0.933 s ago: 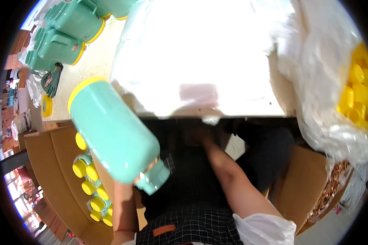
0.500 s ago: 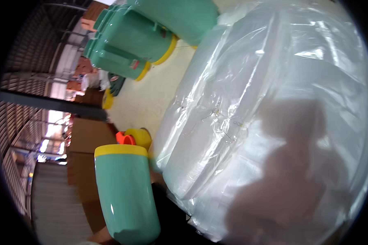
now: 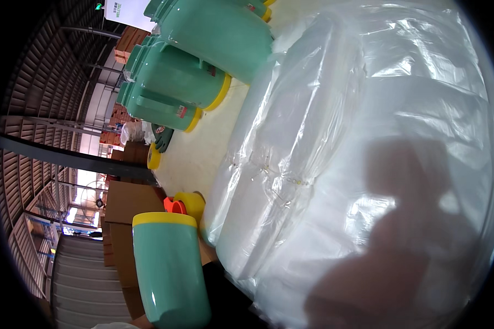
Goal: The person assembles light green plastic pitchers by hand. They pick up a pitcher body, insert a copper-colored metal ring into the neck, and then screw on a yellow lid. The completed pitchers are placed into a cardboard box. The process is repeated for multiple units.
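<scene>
A teal jug (image 3: 167, 268) with a yellow rim stands upright at the lower left, just off the near edge of the tabletop (image 3: 197, 148) and in front of brown cartons (image 3: 127, 204); a tan sliver under its base may be the left hand (image 3: 139, 322), though whether it grips the jug cannot be told; the right hand is out of view, and only a dark shadow (image 3: 400, 247) falls on the plastic. The step in hand looks like bringing the jug up beside the tabletop; a next move would call for a firm hold under the base and room to set it down, since a big bundle of clear bags (image 3: 368, 153) takes up most of the surface.

Behind, more teal jugs (image 3: 192, 77) lie on their sides, nested, at the far left of the tabletop, each with a yellow rim and a small red label (image 3: 182, 111) near it; a yellow lid (image 3: 189, 204) and an orange piece (image 3: 174, 205) sit at the near corner, touching each other; a dark green glove (image 3: 162, 137) and a yellow ring (image 3: 154, 156) lie at the left edge; a white sign (image 3: 127, 11) with a green mark hangs at the top.
</scene>
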{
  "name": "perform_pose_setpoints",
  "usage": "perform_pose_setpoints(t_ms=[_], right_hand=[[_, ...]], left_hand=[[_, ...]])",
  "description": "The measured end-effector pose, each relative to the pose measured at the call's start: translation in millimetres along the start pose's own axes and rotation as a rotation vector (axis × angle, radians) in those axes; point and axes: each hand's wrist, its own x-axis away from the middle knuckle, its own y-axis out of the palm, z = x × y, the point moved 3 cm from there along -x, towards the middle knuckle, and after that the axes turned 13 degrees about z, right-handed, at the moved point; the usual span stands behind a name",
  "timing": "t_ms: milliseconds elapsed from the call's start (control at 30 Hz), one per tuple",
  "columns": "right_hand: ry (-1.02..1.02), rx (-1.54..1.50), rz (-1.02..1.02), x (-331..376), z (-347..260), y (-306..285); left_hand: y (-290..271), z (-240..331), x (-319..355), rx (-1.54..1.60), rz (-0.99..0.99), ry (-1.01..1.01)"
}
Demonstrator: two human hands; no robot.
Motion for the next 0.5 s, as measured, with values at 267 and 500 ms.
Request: perform_pose_setpoints(t_ms=[267,500], right_hand=[[0.007,-0.01,0.006,-8,-2,2],[0.007,-0.021,0.037,-5,8,-22]], left_hand=[[-4,-2,3,0.001,0.018,-0.024],[-12,-1,-1,0.03,-0.042,-0.033]])
